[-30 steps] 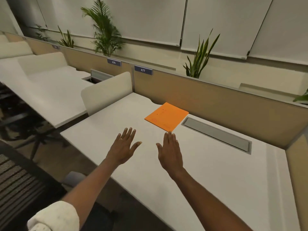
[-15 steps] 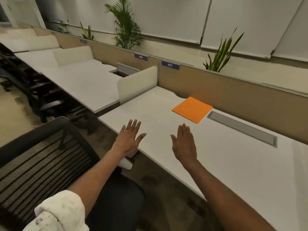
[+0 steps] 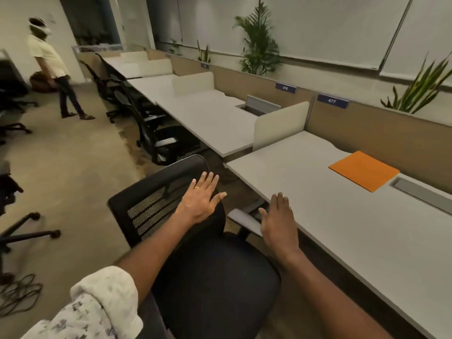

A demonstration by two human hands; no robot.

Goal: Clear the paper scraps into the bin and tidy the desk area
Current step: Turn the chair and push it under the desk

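An orange square sheet [image 3: 364, 170] lies flat on the white desk [image 3: 330, 216] at the right, next to a grey cable hatch [image 3: 422, 195]. My left hand [image 3: 201, 198] hovers open, fingers spread, over the mesh back of a black office chair [image 3: 186, 241]. My right hand [image 3: 278, 220] is open too, above the chair's grey armrest [image 3: 244, 222] and just off the desk's front edge. Neither hand holds anything. No paper scraps and no bin show in the head view.
A row of white desks [image 3: 208, 116] with black chairs [image 3: 146, 128] runs back along a tan partition [image 3: 379, 135] topped with plants [image 3: 259, 40]. A person [image 3: 56, 67] stands on the floor at far left. Cables [image 3: 17, 294] and chair bases [image 3: 29, 228] lie at the left.
The view has swung left and back from the desk. Both hands have come off the desktop and now hang over the black chair, which fills the foreground; the orange sheet has shifted to the right edge.
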